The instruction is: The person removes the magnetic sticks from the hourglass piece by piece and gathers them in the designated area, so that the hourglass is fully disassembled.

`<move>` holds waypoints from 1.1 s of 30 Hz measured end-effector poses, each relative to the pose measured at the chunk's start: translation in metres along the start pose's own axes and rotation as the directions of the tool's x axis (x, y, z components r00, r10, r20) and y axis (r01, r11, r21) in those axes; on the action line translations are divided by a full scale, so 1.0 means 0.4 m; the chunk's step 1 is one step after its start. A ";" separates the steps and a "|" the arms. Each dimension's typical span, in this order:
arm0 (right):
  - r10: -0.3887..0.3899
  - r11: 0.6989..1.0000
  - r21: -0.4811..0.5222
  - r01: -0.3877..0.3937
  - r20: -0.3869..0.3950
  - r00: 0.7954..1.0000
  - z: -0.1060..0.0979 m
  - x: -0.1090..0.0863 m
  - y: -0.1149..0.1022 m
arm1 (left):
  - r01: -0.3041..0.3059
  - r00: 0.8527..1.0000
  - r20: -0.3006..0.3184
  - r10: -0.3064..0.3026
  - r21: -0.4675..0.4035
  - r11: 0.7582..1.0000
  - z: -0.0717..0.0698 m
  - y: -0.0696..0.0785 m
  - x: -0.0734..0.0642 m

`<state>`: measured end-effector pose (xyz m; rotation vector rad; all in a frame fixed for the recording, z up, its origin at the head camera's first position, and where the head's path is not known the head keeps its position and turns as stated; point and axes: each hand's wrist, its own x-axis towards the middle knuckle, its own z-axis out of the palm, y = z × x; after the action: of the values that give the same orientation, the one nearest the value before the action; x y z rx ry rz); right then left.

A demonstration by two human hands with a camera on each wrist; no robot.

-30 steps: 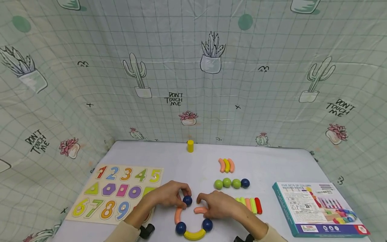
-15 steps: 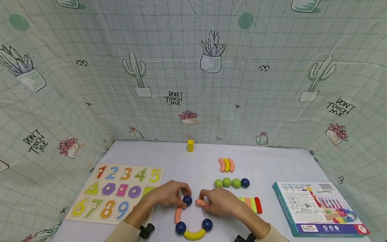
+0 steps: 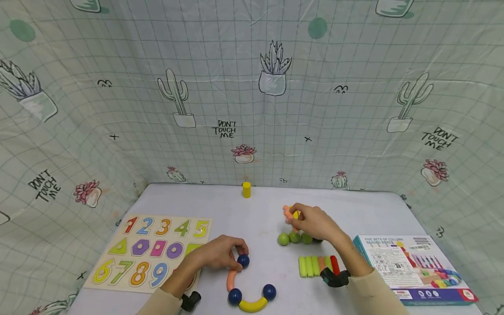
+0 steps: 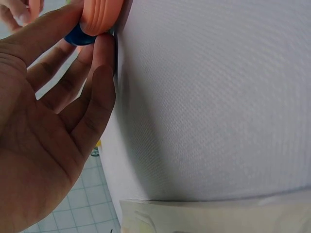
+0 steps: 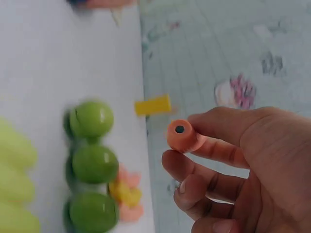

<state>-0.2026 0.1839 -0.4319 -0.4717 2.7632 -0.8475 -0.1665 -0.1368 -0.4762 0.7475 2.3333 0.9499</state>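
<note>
My left hand (image 3: 222, 253) pinches a dark blue ball (image 3: 243, 261) between thumb and fingers. That ball meets a curved orange rod (image 3: 231, 281), which runs down to a second blue ball (image 3: 235, 297). From there a curved yellow rod (image 3: 253, 305) reaches a third blue ball (image 3: 269, 292). Over the back of the table, my right hand (image 3: 315, 221) holds another curved orange rod (image 5: 182, 137) by thumb and fingers, a dark round spot on its end. Below it lie several green balls (image 3: 283, 239) in a row, and small curved rods (image 5: 125, 193) partly hidden in the head view.
A number-and-shape puzzle board (image 3: 134, 248) lies at left. Several straight green, orange and red rods (image 3: 309, 267) lie right of centre, partly under the right wrist's black camera (image 3: 334, 278). A toy box (image 3: 413, 267) lies at right; a yellow cylinder (image 3: 246, 190) stands at the back.
My right hand has lifted the curved orange rod from near the blue balls and carried it back and right, over the small curved rods. My left hand has stayed on its ball.
</note>
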 end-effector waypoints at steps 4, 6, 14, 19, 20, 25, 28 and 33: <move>0.083 0.996 -0.015 -0.083 -0.014 0.996 -0.039 0.037 0.070 | -0.009 1.000 0.000 0.009 0.010 1.000 -0.002 -0.001 0.000; 0.128 0.991 -0.032 -0.129 -0.017 0.992 -0.047 0.053 0.099 | -0.012 1.000 0.001 0.012 0.013 1.000 -0.003 -0.003 0.000; 0.264 0.961 -0.081 -0.264 -0.004 0.964 -0.042 0.094 0.173 | -0.027 1.000 0.000 0.027 0.015 1.000 -0.002 -0.010 0.003; 0.295 0.955 -0.043 -0.294 0.014 0.955 -0.034 0.105 0.190 | -0.025 1.000 0.006 0.025 0.010 1.000 -0.003 -0.007 0.003; 0.294 0.955 -0.032 -0.293 0.010 0.956 -0.033 0.106 0.193 | -0.022 1.000 0.007 0.022 0.007 1.000 -0.003 -0.007 0.003; 0.287 0.958 0.012 -0.287 0.003 0.958 -0.029 0.108 0.197 | -0.012 1.000 0.007 0.012 0.002 1.000 -0.004 -0.005 0.001; 0.277 0.960 0.029 -0.277 0.007 0.961 -0.028 0.108 0.195 | -0.006 1.000 0.003 0.006 0.009 1.000 -0.004 -0.003 0.000; 0.272 0.962 0.034 -0.272 0.008 0.962 -0.024 0.111 0.193 | -0.003 1.000 -0.002 0.003 0.013 1.000 -0.001 -0.003 -0.001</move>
<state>-0.2650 0.2333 -0.4732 -0.0824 2.7186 -0.8236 -0.1671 -0.1381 -0.4768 0.7560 2.3427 0.9386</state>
